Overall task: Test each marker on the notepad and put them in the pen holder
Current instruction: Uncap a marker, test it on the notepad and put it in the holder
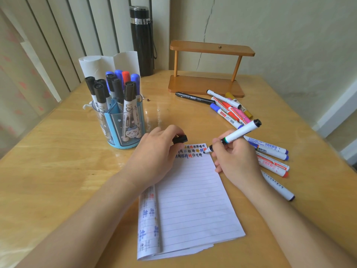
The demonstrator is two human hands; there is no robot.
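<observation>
At the notepad's (193, 200) far right corner, the right hand (237, 159) pinches a light, stiff, likely slippery marker (234, 135) best held low on its barrel, tip on paper, while the left hand (154, 151) pinches its cap (180, 139).

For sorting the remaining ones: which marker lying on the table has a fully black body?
The black marker before the wooden stand; the others have white or coloured bodies.

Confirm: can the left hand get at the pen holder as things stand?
Probably yes. The left hand lies right beside the pen holder with only bare table between them, though it pinches a black cap, so it isn't free to grip.
</observation>
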